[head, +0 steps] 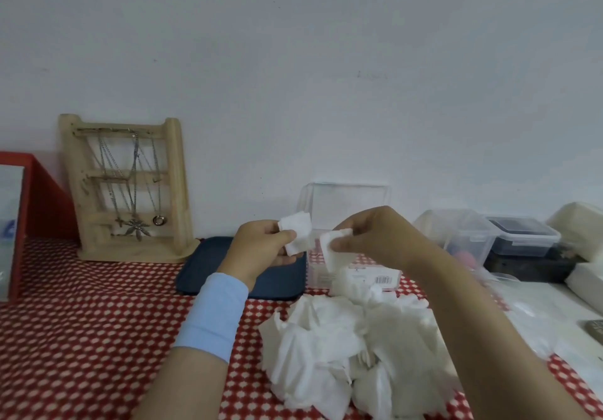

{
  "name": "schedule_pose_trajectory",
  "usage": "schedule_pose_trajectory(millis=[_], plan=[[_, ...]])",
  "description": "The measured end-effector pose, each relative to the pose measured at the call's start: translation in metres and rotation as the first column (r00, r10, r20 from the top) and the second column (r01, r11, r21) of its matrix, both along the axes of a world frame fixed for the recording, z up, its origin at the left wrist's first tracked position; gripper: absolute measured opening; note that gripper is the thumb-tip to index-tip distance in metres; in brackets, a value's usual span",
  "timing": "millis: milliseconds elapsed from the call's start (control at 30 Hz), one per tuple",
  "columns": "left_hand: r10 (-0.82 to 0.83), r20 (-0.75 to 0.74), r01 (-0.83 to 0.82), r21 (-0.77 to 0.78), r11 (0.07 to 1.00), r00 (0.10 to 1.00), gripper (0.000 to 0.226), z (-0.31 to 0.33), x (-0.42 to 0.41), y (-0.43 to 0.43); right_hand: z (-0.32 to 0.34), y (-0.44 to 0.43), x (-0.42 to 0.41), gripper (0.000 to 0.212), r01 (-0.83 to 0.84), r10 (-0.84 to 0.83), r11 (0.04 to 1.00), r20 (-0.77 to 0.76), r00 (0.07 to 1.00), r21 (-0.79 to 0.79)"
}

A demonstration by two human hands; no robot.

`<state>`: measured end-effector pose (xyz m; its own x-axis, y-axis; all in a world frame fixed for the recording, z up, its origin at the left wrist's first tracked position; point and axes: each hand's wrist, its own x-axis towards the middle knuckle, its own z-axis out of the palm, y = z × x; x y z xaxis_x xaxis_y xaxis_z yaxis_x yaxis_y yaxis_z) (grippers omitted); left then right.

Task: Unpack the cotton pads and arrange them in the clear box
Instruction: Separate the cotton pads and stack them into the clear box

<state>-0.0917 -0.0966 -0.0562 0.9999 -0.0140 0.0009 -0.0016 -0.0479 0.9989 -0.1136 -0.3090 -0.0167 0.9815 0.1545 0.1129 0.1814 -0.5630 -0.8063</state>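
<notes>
White cotton pads [296,236], square, thin, softly creased

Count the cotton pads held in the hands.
2: the left pad gripped by the left hand, the right pad pinched by the right hand before the clear box. More may be stacked behind either.

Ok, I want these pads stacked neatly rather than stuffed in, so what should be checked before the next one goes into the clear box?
1. Left hand grips a cotton pad: ok.
2. Right hand pinches a second pad: ok.
3. Held pads squared together: not ok, one in each hand, apart.
4. Clear box open and ready: cannot tell, the hands hide its opening.
5. Box within reach: ok, it stands just behind both hands.
6. Pile of pads on the tablecloth tidy: not ok, a crumpled heap.
</notes>
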Motion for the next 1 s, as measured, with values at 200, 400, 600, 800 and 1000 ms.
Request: schedule_pose_trajectory(millis=[200,400,600,800,1000], plan=[[-0.196,-0.073,0.189,-0.091,0.978,0.978,0.019,0.005,-0.003,-0.021,0.0,-0.002,-0.003,0.011,0.044,-0.032,0.944,-0.043,0.999,0.328],[-0.272,-0.104,0.256,-0.145,0.956,0.957,0.022,0.0,-0.001,-0.029,-0.001,-0.007,0.002,0.015,0.116,-0.107,0.96,-0.047,0.993,0.257],[-0.31,-0.119,0.288,-0.172,0.942,0.943,0.023,0.0,-0.002,-0.034,-0.001,-0.005,0.002,0.017,0.099,-0.095,0.961,-0.029,0.995,0.259],[-0.411,-0.118,0.368,-0.276,0.888,0.904,0.03,0.009,-0.008,-0.036,-0.007,-0.004,0.006,0.029,0.177,-0.178,0.974,-0.005,0.984,0.145],[-0.42,-0.068,0.417,-0.06,0.907,0.905,0.029,0.006,-0.005,-0.026,-0.006,-0.007,0.004,0.024,0.097,-0.079,0.98,-0.105,0.991,0.176]])
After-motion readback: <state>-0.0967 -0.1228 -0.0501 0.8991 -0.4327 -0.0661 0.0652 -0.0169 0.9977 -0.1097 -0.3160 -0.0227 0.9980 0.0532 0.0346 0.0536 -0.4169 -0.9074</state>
